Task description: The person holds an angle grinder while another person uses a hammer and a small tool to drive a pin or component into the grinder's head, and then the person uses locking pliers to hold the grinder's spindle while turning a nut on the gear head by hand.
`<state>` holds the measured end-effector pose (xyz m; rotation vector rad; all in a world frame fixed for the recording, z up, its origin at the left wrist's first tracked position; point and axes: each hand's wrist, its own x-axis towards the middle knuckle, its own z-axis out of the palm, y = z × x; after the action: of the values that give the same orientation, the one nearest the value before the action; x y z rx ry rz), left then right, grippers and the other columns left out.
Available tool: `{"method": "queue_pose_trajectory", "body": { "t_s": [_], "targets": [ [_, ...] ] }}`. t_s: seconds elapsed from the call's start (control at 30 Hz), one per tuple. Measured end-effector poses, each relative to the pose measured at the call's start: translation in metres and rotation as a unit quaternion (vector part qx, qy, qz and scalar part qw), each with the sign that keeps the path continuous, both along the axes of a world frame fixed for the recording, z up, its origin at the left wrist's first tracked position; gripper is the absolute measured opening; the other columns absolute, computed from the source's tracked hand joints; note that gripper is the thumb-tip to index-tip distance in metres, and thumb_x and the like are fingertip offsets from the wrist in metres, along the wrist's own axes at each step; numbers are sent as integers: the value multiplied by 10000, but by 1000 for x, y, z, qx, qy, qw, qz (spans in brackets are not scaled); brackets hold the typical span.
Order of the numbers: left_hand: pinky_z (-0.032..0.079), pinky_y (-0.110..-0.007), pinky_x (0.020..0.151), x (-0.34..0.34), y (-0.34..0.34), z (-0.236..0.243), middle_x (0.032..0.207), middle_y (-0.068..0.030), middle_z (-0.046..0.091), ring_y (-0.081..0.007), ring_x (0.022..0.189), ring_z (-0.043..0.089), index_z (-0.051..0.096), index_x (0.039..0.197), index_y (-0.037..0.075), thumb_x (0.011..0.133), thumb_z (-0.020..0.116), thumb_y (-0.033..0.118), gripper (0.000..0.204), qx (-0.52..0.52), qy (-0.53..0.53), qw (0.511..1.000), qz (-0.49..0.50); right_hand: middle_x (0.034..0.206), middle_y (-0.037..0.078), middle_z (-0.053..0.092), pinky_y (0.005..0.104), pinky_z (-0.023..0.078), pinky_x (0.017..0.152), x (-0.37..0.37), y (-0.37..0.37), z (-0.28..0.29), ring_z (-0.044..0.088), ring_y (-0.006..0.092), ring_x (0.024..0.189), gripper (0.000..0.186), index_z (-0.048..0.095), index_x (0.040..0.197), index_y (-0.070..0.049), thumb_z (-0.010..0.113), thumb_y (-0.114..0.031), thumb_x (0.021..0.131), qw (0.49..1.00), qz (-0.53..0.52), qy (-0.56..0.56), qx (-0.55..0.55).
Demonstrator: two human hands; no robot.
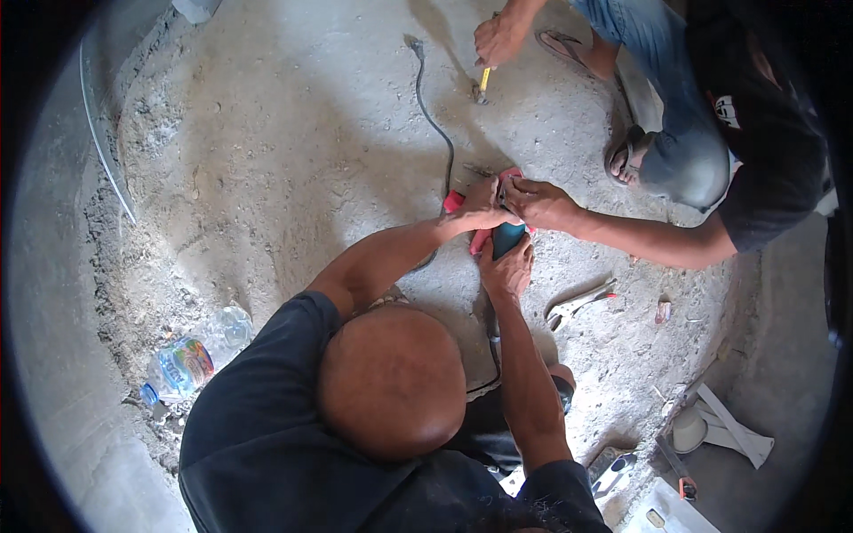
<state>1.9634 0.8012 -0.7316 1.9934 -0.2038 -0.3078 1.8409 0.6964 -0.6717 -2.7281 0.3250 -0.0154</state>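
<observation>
Neither my left hand nor my right hand is in view. In front of me a crouching person in a dark shirt bends forward over a teal power tool [508,238] with red-pink parts around it. That person's left hand [481,206] grips near its far end, and the right hand [508,269] clasps its near end. From the right, a second person's hand [540,204] touches the far end too. Fingers hide most of the detail there. This second person's other hand [499,40] holds a hammer [484,82] with a yellow handle, head down near the floor.
A black cord [425,105] snakes over the rough concrete floor [293,142]. Locking pliers [579,304] and a small reddish packet [663,311] lie at right. Plastic bottles [185,366] lie at left; white scraps [733,431] and tools are at lower right.
</observation>
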Motion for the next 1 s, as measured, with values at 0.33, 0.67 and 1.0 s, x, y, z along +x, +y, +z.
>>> {"method": "queue_pose_trajectory", "body": {
  "t_s": [0.33,0.67,1.0],
  "targets": [
    [539,-435,849,-2,-3,-6,1060,-220,681,-390,991,667,608,1170,4,586,887,367,741,-43,-132,990,27,1164,297,554,521,459,964,1,3,5,544,464,1119,759,392,1332,70,662,-441,839,1000,-8,2,7],
    [492,-416,977,-4,-1,-5,1211,-241,628,-384,1134,618,510,1284,-35,584,907,384,907,-136,-13,990,31,1212,281,555,509,462,986,0,1,5,553,454,1124,791,371,1383,67,677,-417,836,1000,-19,14,16],
    [484,-370,965,-2,-2,3,1204,-184,616,-243,1098,616,408,1306,-71,681,904,231,853,-204,-10,979,-5,1199,261,560,500,482,967,-1,-1,9,563,428,1131,793,368,1380,54,704,-412,833,998,-39,20,48]
  ]
}}
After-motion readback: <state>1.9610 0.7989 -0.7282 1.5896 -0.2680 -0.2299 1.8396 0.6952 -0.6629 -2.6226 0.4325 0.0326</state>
